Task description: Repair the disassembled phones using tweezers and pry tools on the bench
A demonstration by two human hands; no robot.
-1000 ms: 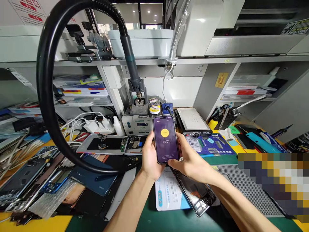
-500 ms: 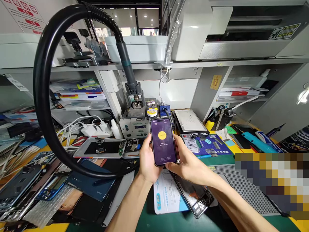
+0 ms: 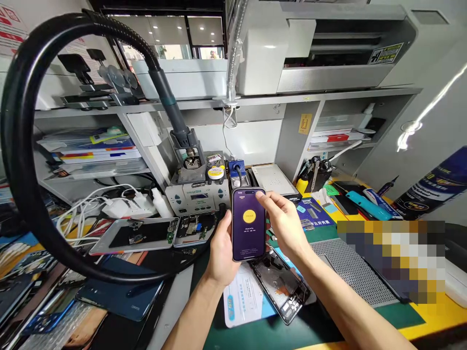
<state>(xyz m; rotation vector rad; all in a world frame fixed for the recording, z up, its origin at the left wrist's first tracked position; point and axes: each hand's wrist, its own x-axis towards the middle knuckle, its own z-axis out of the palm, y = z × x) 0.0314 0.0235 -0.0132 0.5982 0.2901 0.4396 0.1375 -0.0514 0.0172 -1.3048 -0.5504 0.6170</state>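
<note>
Head view: my left hand (image 3: 221, 248) grips the phone (image 3: 249, 224) upright by its left edge and back, with the lit purple screen facing me, above the green mat (image 3: 262, 335). My right hand (image 3: 288, 223) is loosely spread and holds nothing, with one fingertip (image 3: 260, 194) touching the phone's top right corner. An opened phone frame (image 3: 282, 287) lies on a printed sheet (image 3: 241, 299) just below.

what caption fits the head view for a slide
Left hand holds a lit phone; right hand touches its top corner over a workbench.
</note>
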